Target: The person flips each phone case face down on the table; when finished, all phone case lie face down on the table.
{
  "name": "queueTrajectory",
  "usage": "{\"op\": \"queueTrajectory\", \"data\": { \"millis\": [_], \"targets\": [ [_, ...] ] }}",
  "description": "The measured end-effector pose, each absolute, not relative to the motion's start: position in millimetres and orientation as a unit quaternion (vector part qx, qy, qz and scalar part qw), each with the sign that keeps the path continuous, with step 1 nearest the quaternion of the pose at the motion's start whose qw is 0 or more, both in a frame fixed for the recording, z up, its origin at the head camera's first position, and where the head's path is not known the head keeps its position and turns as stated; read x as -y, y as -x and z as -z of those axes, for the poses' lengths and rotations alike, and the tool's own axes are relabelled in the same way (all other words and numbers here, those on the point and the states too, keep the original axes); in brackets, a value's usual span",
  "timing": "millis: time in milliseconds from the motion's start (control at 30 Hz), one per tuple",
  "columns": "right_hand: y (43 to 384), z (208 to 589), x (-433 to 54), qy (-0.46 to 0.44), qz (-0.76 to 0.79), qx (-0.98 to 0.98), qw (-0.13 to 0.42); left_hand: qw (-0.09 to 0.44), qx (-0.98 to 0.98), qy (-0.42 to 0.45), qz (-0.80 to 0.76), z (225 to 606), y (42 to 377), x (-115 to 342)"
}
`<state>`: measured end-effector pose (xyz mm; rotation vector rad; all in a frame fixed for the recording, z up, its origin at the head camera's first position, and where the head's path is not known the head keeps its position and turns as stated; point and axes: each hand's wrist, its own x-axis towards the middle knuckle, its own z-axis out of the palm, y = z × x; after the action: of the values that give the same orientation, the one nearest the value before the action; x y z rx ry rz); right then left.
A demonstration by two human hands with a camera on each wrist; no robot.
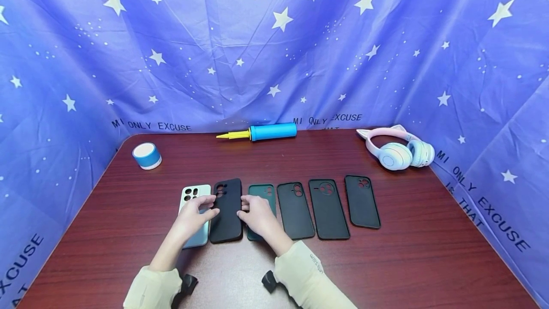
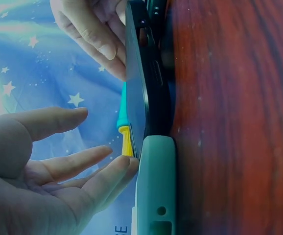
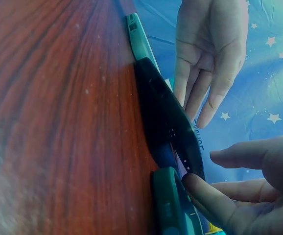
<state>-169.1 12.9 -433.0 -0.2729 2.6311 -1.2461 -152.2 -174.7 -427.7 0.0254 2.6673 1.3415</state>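
Note:
A black phone case (image 1: 227,221) lies back up between my two hands. My left hand (image 1: 194,216) reaches over the pale mint phone case (image 1: 198,239), fingertips at the black case's left edge and thumb apart from the fingers. In the left wrist view, those fingertips (image 2: 130,164) sit where the two cases meet. My right hand (image 1: 260,216) is over the dark green phone case (image 1: 256,189), its fingertips touching the black case's right edge. That edge looks raised off the table in the right wrist view, while the right thumb (image 3: 224,155) stays clear of it.
Further right lie three more dark phone cases (image 1: 296,218), showing their insides. A blue hand pump (image 1: 273,132) with a yellow nozzle lies along the back. A blue and white cylinder (image 1: 147,156) stands back left; cat-ear headphones (image 1: 394,155) rest back right. A starry curtain (image 1: 240,37) surrounds the table.

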Motion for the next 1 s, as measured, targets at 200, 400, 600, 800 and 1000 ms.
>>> {"op": "queueTrajectory", "data": {
  "millis": [200,400,600,800,1000],
  "targets": [
    [166,430,-9,0.106,0.387,-0.913,0.075,0.074,-0.895,-0.009,-0.439,427,152,174],
    [163,428,-9,0.117,0.366,-0.922,0.049,0.075,-0.899,-0.009,-0.431,426,151,174],
    [162,425,-15,0.114,0.382,-0.916,0.054,0.072,-0.901,-0.017,-0.428,424,150,173],
    [164,420,-31,0.108,0.418,-0.9,0.057,0.053,-0.892,-0.034,-0.447,420,151,168],
    [164,418,-49,0.107,0.441,-0.891,0.034,0.045,-0.874,-0.053,-0.481,420,151,153]
  ]
}}
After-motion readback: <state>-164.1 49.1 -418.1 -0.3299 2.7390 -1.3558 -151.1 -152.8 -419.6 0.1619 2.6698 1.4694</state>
